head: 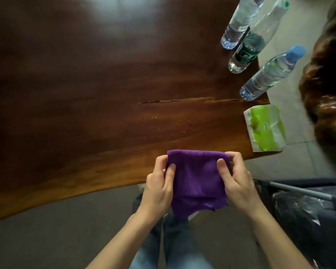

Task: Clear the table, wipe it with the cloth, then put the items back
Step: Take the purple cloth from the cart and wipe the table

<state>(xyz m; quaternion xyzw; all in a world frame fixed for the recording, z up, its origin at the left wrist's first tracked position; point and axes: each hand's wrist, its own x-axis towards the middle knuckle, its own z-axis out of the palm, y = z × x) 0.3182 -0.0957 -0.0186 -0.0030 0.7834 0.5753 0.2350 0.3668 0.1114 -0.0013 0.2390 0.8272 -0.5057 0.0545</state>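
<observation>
- The person's legs in blue jeans (175, 247) stand on a grey floor (47, 230) at the near edge of the table.
- The left hand (158, 183) pinches the left side of a purple cloth (196, 179), thumb on top and fingers curled behind it.
- The right hand (235, 177) is clamped on the right side of the same cloth in the same way, thumb pressed onto the front.
- The cloth is folded and held up between both hands, above the near edge of the table; its lower edge hangs loose over the legs.
- The dark wooden table (85, 84) has a long crack in its surface and a few small specks near the middle.
- A green and white tissue pack (265, 129) lies at the right edge of the table.
- Beyond it, three clear plastic bottles stand along the right edge: one with a blue cap (270, 74), one with a green label (254, 39), and a third bottle (241, 22) farthest away.
</observation>
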